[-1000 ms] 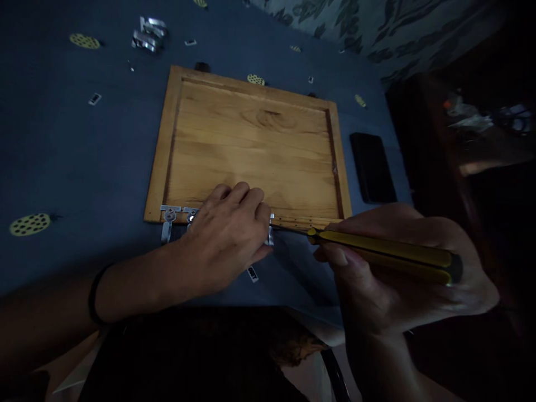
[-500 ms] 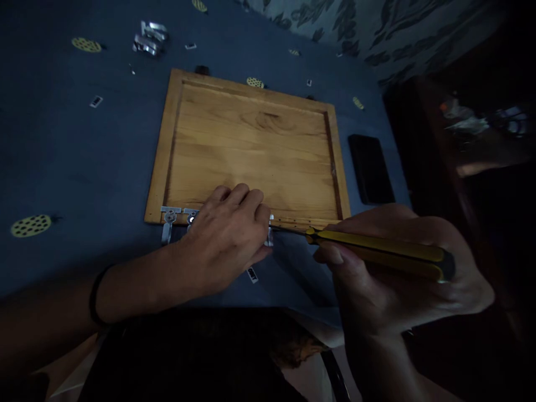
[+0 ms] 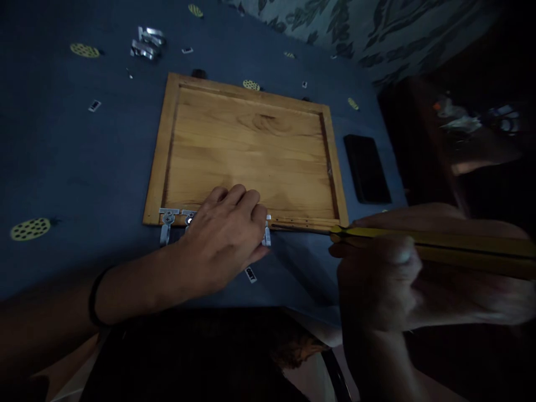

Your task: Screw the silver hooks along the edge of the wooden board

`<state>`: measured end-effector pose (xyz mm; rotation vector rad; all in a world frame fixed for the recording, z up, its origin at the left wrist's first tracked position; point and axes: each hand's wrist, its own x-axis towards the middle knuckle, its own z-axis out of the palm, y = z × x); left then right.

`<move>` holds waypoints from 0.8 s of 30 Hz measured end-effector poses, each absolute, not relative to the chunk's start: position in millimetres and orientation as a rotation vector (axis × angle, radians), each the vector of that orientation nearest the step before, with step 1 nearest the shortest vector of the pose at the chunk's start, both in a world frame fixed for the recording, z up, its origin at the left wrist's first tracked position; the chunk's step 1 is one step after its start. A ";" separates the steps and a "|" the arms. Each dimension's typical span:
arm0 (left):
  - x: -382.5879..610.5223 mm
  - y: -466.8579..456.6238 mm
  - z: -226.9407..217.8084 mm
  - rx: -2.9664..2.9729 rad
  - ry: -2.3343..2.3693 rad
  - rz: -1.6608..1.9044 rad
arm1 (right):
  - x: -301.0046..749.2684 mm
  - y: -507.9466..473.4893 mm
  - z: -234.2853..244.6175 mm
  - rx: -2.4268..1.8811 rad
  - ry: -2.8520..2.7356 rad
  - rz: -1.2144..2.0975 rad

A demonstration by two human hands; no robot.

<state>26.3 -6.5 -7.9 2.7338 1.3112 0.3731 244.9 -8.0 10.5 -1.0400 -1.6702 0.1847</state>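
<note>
A wooden framed panel (image 3: 251,151) lies on the blue patterned tablecloth. Small metal hinges (image 3: 166,226) are set along its near edge. My left hand (image 3: 228,234) is closed over that edge, fingers curled down around a metal hinge (image 3: 267,234) of which only the right side shows; the fingertips are hidden. In my right hand (image 3: 402,273) is a screwdriver with a yellow and black handle (image 3: 452,245). Its thin shaft (image 3: 299,228) lies nearly level along the panel's edge, pointing left, the tip close to my left fingers.
Loose metal hinges (image 3: 147,43) sit in a heap at the back left, with a small screw-like piece (image 3: 129,73) nearby. A black phone-like slab (image 3: 367,168) lies right of the panel. Darkness covers the far right, where a blurred pale bundle (image 3: 460,123) shows.
My right hand and the screwdriver have shifted right and drawn back from my left hand, showing more of the shaft. My left hand stays in place on the panel edge.
</note>
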 end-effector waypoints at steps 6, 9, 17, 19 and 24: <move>27.5 -6.7 -8.8 2.726 1.318 0.339 | 223.0 -11.9 4.8 -1.056 -1.710 0.159; 28.1 -6.5 -9.0 2.710 1.329 0.324 | 225.3 -12.3 2.4 -1.049 -1.682 0.165; 30.5 -5.4 -5.4 2.670 1.344 0.253 | 224.5 -8.2 1.2 -0.997 -1.724 0.185; 31.7 -4.6 -4.1 2.648 1.346 0.221 | 224.8 -8.7 1.8 -1.023 -1.755 0.206; 32.7 -5.1 -3.0 2.612 1.368 0.190 | 230.1 -12.8 0.1 -1.091 -1.598 0.232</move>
